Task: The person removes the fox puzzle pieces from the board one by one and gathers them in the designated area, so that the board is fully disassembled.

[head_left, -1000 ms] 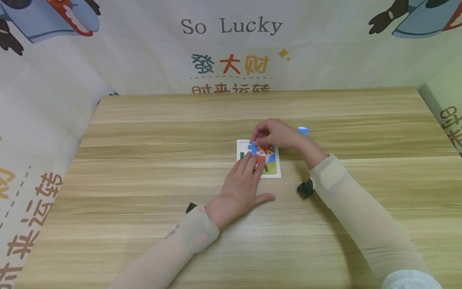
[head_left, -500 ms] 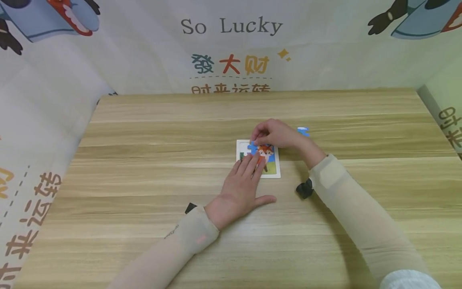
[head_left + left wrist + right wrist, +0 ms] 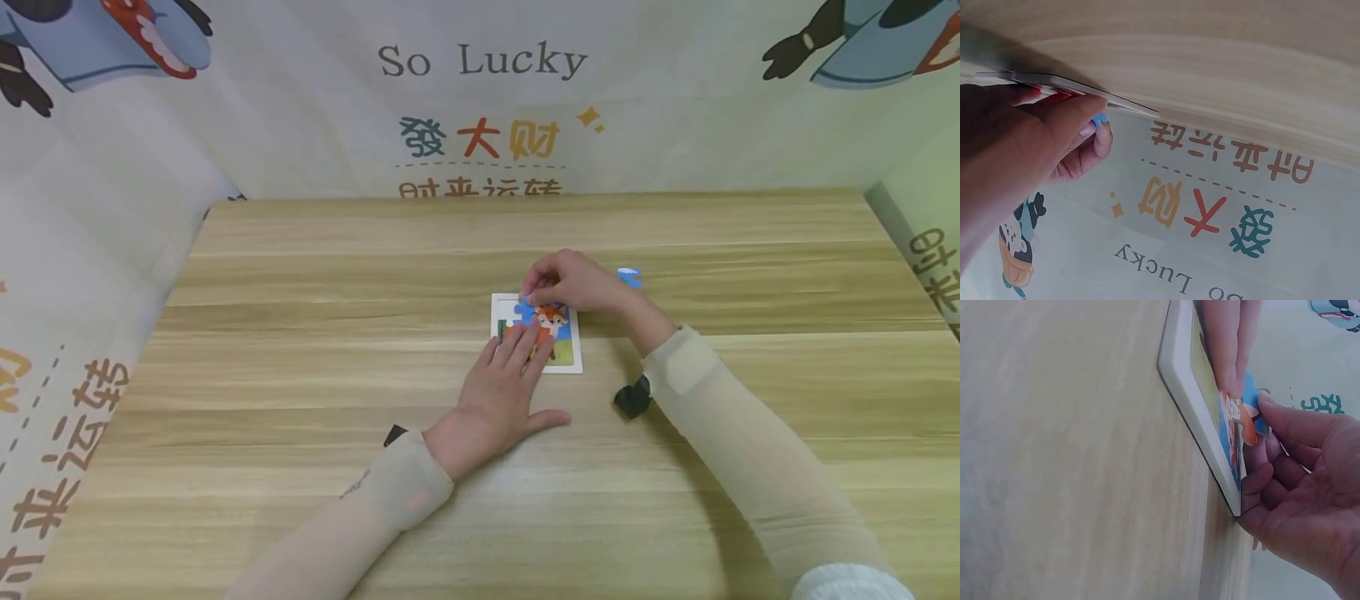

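A small jigsaw puzzle with a fox picture lies in a white frame (image 3: 577,354) at the middle of the table. My left hand (image 3: 495,400) rests on its lower left part with fingers straight, hiding some of the picture. Above the puzzle's top edge, my right hand (image 3: 577,282) pinches a blue puzzle piece (image 3: 522,311) between thumb and fingers. Seen from the right wrist, that puzzle piece (image 3: 1252,400) also has an orange part, and it stands tilted up from the board. White backing shows at the frame's upper left.
Behind the right hand, a loose blue and white puzzle piece (image 3: 630,277) lies on the wooden table (image 3: 300,333). Printed cloth (image 3: 480,92) hangs along the back and both sides. Dark wrist cameras, such as the right camera (image 3: 633,398), stick out below the sleeves.
The hands hold nearly the same places, and the right hand still pinches the piece. The left fingers have slid very slightly down the puzzle. The whole view has shifted a little.
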Demonstrator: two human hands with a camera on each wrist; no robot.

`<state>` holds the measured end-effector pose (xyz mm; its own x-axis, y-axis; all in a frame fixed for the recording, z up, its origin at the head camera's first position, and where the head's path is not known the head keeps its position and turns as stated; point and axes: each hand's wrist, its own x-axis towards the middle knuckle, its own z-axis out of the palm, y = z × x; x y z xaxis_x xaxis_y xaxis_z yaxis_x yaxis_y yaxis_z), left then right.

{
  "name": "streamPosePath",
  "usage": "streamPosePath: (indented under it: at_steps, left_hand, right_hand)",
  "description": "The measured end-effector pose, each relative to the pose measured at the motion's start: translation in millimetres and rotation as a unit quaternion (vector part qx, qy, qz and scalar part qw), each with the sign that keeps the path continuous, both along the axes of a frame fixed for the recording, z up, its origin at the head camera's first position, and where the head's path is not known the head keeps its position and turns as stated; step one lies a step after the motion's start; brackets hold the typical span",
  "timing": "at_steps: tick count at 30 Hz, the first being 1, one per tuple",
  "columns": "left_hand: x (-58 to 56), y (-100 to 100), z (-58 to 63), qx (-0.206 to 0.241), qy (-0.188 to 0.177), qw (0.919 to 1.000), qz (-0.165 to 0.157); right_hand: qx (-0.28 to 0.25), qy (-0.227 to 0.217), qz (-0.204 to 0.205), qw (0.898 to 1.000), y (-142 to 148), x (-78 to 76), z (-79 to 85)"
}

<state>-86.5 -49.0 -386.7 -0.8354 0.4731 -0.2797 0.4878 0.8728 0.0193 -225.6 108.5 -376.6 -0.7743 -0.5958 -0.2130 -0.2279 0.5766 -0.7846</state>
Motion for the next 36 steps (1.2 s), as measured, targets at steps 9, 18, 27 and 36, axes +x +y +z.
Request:
streamPosePath:
  at_steps: [9,18,27,36]
  left_hand:
    - [-2.6,-1,5.6,-0.002,-0.009,1.0000,0.003]
    - [-15.8,-2,9.0,0.050,0.010,0.9987,0.004]
    - [-33.5,-1,11.3,0.056,0.025,0.9979,0.022]
    - [-41.1,4,12.3,0.038,0.036,0.9984,0.024]
  right_hand:
    - [-0.123,-0.021,-0.036,0.991,-1,-0.8,25.3]
    - [-0.143,-0.036,-0.133,0.980,18,7.1,24.4]
    - [-0.122,-0.017,-0.227,0.966,66,11.3,27.8]
    - [-0.103,-0.013,-0.281,0.954,119,16.8,19.6]
